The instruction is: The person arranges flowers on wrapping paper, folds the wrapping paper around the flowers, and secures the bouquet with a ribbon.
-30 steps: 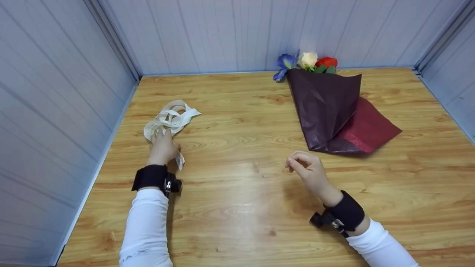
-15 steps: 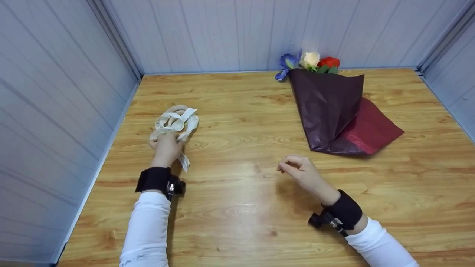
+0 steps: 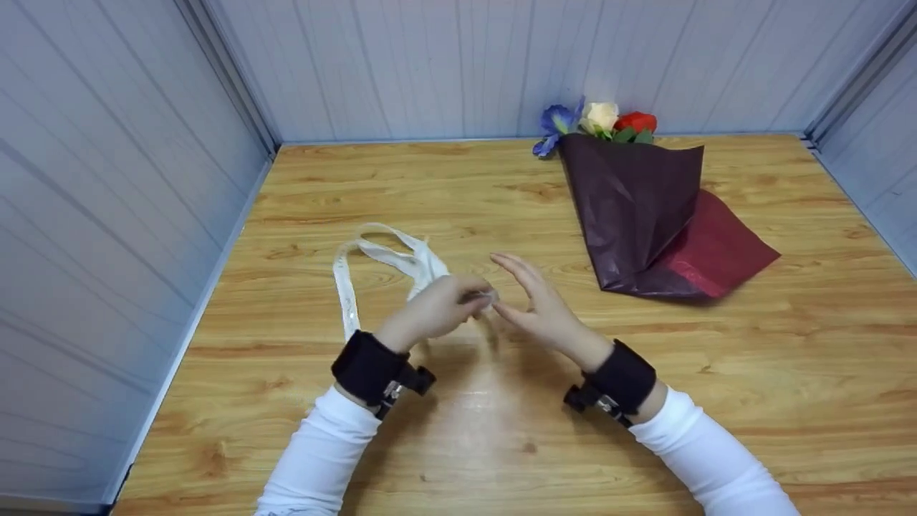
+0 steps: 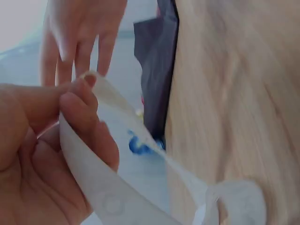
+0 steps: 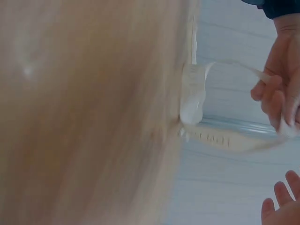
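A long white ribbon [image 3: 428, 266] with faint printing trails in loose loops over the wooden table, left of the middle. My left hand [image 3: 438, 309] pinches part of it between thumb and fingers above the tabletop. Seen from the left wrist, the ribbon [image 4: 117, 194] passes through the curled fingers and hangs toward the table. Just right of the pinch, my right hand [image 3: 548, 319] is spread, thumb and fingers apart, its thumb tip right at the held piece. In the right wrist view, only the fingers [image 5: 283, 194] of that hand show, below the ribbon [image 5: 192, 93].
A bouquet wrapped in dark maroon paper [image 3: 627, 208] lies at the back right, a red flap [image 3: 723, 244] folded out. Blue, cream and red flowers [image 3: 599, 118] stick out near the back wall [image 3: 430, 64]. A side wall [image 3: 107, 215] bounds the table on the left.
My left hand has lifted part of the ribbon and moved right to the middle, stretching the loops out. The right hand has moved left and spread its fingers. The bouquet stays put.
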`<act>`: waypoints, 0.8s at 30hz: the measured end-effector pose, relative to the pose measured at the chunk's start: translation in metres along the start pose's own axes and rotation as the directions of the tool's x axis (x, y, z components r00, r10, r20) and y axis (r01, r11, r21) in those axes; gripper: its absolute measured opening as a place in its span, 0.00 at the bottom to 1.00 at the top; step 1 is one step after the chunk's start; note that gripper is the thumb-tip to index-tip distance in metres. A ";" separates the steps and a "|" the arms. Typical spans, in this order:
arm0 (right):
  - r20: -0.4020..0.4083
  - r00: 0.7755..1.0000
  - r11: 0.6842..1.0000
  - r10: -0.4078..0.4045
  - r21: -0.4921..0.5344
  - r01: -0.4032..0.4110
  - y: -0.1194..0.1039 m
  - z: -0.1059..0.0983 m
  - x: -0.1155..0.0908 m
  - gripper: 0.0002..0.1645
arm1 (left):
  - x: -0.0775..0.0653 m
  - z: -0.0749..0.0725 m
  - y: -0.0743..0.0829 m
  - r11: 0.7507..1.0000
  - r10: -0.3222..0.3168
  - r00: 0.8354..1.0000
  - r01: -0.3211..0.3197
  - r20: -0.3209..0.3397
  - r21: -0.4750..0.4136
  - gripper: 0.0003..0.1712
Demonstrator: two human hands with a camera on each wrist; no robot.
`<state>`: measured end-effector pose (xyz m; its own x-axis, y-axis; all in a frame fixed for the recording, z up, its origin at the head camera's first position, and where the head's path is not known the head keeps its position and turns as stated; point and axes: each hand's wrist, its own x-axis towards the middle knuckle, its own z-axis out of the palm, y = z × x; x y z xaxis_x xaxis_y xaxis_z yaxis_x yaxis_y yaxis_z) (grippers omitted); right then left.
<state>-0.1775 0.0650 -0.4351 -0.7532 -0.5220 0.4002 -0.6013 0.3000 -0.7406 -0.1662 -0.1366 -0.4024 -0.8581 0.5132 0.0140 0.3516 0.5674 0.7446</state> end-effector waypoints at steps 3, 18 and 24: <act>0.054 0.998 0.999 0.024 0.044 -0.026 -0.005 0.001 0.004 0.32 | 0.002 0.005 0.005 0.999 0.037 0.999 -0.037 0.024 -0.003 0.10; -0.008 0.984 0.968 0.179 0.183 -0.175 0.022 -0.036 -0.016 0.12 | -0.031 -0.036 -0.026 0.990 -0.089 0.982 0.069 -0.167 -0.121 0.10; -0.060 0.926 0.877 0.371 0.352 -0.329 0.042 -0.078 -0.025 0.06 | -0.052 -0.056 -0.045 0.973 -0.183 0.952 0.138 -0.246 -0.187 0.08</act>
<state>-0.2043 0.1531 -0.4342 -0.9373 -0.3240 0.1283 -0.1859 0.1537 -0.9705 -0.1582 -0.2255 -0.3993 -0.9731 0.2266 0.0416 0.1533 0.5021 0.8511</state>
